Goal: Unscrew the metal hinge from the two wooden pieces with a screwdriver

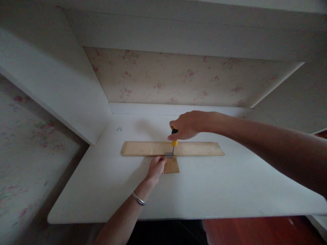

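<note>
A long wooden strip [143, 148] lies across the white desk [204, 190]. A small wooden block [171, 165] butts against its near edge, joined by a small metal bracket [169, 154]. My right hand [187, 124] is closed round a yellow-and-black screwdriver [174, 139] held upright, its tip down at the bracket. My left hand [156, 168], with a silver bangle on the wrist, pinches the bracket and the block's left side.
White side panels and a shelf enclose the desk, with floral wallpaper [178, 76] behind. A tiny dark object [119, 128], perhaps screws, lies at the back left of the desk. Reddish floor [255, 231] shows below the front edge.
</note>
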`<control>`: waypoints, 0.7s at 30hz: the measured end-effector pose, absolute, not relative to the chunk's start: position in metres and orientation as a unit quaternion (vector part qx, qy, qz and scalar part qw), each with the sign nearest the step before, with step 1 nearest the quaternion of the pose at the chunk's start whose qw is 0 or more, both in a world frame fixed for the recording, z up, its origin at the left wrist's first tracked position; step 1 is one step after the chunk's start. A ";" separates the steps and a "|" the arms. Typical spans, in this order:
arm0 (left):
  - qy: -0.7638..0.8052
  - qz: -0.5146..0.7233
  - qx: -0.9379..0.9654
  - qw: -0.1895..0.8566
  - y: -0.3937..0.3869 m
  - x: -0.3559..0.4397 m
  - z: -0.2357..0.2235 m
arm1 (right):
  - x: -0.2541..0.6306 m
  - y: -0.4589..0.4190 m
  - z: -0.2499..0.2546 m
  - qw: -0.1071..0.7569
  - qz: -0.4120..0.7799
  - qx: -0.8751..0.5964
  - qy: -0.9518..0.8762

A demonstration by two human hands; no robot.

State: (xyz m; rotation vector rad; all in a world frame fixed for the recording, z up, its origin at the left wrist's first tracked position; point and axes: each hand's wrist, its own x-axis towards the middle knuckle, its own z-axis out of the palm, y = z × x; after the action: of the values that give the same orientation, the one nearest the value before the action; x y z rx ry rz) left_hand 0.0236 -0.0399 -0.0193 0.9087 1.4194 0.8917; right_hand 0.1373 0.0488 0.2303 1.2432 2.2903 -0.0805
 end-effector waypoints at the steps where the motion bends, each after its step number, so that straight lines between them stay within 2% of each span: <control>1: 0.607 0.382 0.387 0.580 -0.040 0.024 -0.020 | 0.137 0.049 0.230 0.267 -0.020 0.470 0.841; 7: 0.602 0.384 0.393 0.579 -0.039 0.024 -0.023 | 0.139 0.048 0.232 0.270 -0.033 0.421 0.865; 12: 0.604 0.385 0.389 0.579 -0.041 0.024 -0.022 | 0.138 0.047 0.233 0.266 0.000 0.480 0.836; 17: 0.600 0.391 0.388 0.581 -0.041 0.023 -0.021 | 0.139 0.046 0.234 0.276 -0.031 0.438 0.855; 21: 0.604 0.388 0.388 0.578 -0.041 0.023 -0.022 | 0.138 0.044 0.233 0.263 0.009 0.471 0.842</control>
State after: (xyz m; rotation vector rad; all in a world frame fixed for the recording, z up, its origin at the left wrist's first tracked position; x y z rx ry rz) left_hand 0.0234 -0.0405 -0.0219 0.9084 1.4136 0.9081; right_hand 0.1380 0.0445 0.2329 1.2746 2.2757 0.0251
